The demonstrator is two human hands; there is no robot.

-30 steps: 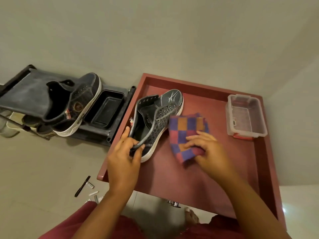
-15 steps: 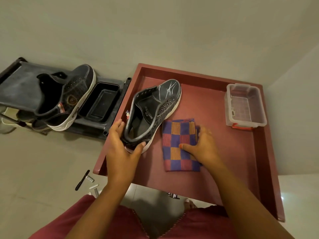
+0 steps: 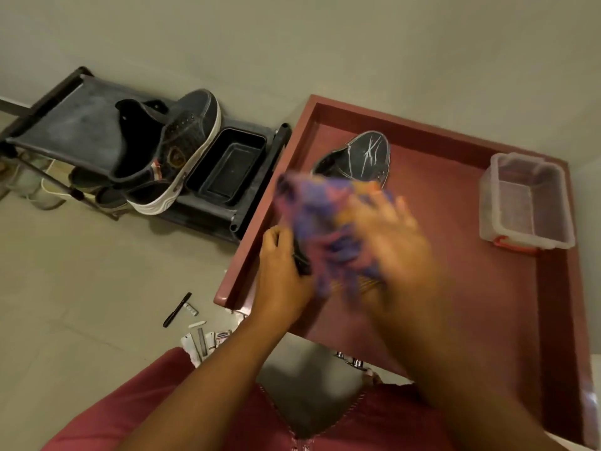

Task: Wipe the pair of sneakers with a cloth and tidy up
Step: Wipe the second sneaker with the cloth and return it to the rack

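Note:
A dark sneaker (image 3: 367,154) with white scratch marks on its toe lies on the red tray table (image 3: 455,288). My left hand (image 3: 283,271) grips its heel at the table's left edge. My right hand (image 3: 387,236), blurred with motion, holds the purple, red and orange checked cloth (image 3: 318,216) over the middle of that sneaker and hides most of it. The second dark sneaker (image 3: 175,151), white-soled, rests tilted on the black rack (image 3: 74,125) to the left.
A black tub (image 3: 227,164) sits on the rack beside the second sneaker. A clear plastic bin (image 3: 523,203) stands at the table's right side. A black marker (image 3: 177,309) and small wrappers lie on the floor near my knee. More shoes sit under the rack.
My right hand has lifted the cloth off the table and swept it left onto the sneaker. My left hand keeps its hold on the heel.

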